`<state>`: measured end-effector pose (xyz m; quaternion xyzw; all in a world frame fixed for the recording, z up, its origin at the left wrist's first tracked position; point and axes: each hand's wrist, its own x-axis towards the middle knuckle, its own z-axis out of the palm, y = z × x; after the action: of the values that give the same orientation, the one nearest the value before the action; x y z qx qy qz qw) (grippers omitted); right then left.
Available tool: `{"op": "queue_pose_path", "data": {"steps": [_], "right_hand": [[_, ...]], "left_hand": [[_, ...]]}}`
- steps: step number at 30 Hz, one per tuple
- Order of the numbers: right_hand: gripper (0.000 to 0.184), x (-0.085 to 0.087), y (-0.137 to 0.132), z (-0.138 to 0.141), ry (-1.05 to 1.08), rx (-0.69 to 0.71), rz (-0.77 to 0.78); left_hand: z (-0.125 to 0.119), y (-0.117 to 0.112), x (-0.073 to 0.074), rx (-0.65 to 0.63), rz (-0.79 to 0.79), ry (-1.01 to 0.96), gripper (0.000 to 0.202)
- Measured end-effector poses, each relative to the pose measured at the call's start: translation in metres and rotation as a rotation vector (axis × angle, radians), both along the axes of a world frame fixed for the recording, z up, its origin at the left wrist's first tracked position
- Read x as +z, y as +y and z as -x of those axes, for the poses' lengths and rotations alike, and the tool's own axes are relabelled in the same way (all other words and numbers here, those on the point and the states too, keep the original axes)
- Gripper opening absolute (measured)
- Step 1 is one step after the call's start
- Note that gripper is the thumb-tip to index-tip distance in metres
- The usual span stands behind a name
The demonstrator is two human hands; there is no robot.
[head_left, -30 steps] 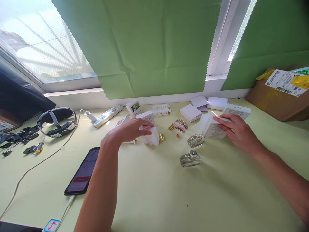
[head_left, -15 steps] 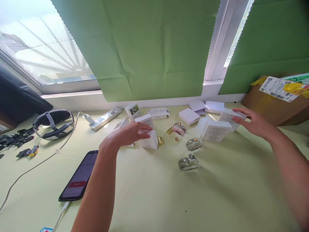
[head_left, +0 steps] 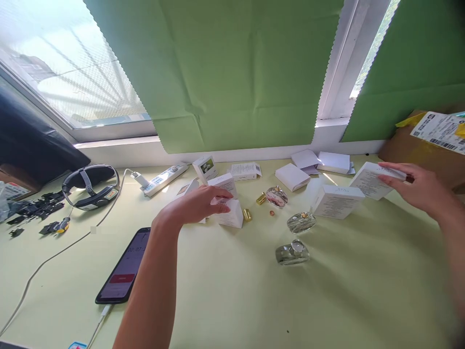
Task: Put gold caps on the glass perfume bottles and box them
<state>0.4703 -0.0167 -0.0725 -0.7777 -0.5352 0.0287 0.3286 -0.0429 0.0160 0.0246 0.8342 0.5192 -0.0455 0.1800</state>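
Note:
My right hand (head_left: pixel 417 186) grips the top of a white printed carton (head_left: pixel 374 182) at the right, thumb on the near side. Left of that carton stands a second white carton (head_left: pixel 337 202). On the left, the thumb and fingers of my left hand (head_left: pixel 199 204) close over the top edge of a small white box (head_left: pixel 231 214), with another white box (head_left: pixel 224 183) just behind it. Between my hands are three glass perfume bottles: a pinkish one (head_left: pixel 276 198), a clear one (head_left: pixel 301 222) and a nearer clear one (head_left: pixel 292 252). Gold caps (head_left: pixel 247 214) lie by the left box.
White boxes (head_left: pixel 292 177) and a flat printed carton (head_left: pixel 245 170) lie along the window wall. At the left are a power strip (head_left: pixel 165 179), a head strap (head_left: pixel 90 189), a screwdriver (head_left: pixel 63 225) and a plugged-in phone (head_left: pixel 121 271). A cardboard box (head_left: pixel 410 150) occupies the right corner.
My right hand has shifted its carton to the right, widening the gap from the neighbouring carton. My left hand stays at the small white box. The view has turned slightly left.

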Motion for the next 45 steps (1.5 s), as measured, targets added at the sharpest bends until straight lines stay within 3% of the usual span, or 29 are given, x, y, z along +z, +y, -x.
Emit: {"op": "queue_pose_path", "data": {"steps": [4, 6, 9, 11, 14, 18, 22, 25, 28, 31, 34, 38, 42, 45], "right_hand": [[0.061, 0.033, -0.011, 0.020, 0.017, 0.024, 0.023], [0.059, 0.044, -0.013, 0.036, 0.021, 0.170, 0.102], [0.066, 0.044, -0.010, 0.063, -0.067, 0.488, 0.314], [0.059, 0.038, -0.007, 0.076, -0.091, 0.579, 0.410], [0.051, 0.033, -0.002, 0.081, -0.094, 0.560, 0.415], [0.055, 0.032, 0.002, 0.068, -0.191, 0.438, 0.329], [0.053, 0.023, 0.010, 0.062, -0.234, 0.371, 0.315], [0.055, 0.018, 0.012, 0.063, -0.204, 0.388, 0.312], [0.062, 0.023, 0.009, 0.062, -0.175, 0.378, 0.251], [0.057, 0.037, 0.002, 0.060, -0.143, 0.321, 0.135], [0.051, 0.054, -0.008, 0.061, -0.106, 0.313, 0.062], [0.048, 0.072, -0.019, 0.065, -0.105, 0.280, 0.024], [0.045, 0.078, -0.024, 0.064, -0.072, 0.294, -0.006], [0.041, 0.079, -0.027, 0.061, -0.052, 0.322, -0.042]], "left_hand": [[0.000, 0.002, -0.002, 0.017, 0.003, 0.057, 0.050], [-0.001, 0.002, -0.003, 0.025, -0.013, 0.064, 0.046], [-0.004, 0.002, -0.003, 0.001, -0.039, 0.052, 0.044], [-0.007, 0.003, -0.004, -0.008, -0.048, 0.049, 0.045], [-0.013, 0.002, -0.004, -0.010, -0.051, 0.061, 0.045], [-0.016, -0.009, -0.001, -0.052, -0.077, 0.060, 0.044], [-0.018, -0.014, 0.022, -0.003, -0.239, -0.053, 0.049], [-0.031, 0.018, 0.049, -0.073, -0.274, -0.035, 0.053], [-0.053, 0.081, 0.060, -0.146, -0.124, 0.064, 0.058], [-0.077, 0.143, 0.045, -0.148, -0.067, 0.149, 0.072], [-0.092, 0.179, 0.013, -0.138, -0.006, 0.284, 0.098], [-0.102, 0.195, -0.023, -0.084, 0.079, 0.493, 0.126], [-0.106, 0.203, -0.044, -0.139, 0.097, 0.540, 0.118], [-0.107, 0.206, -0.050, -0.171, 0.058, 0.530, 0.109]]}}
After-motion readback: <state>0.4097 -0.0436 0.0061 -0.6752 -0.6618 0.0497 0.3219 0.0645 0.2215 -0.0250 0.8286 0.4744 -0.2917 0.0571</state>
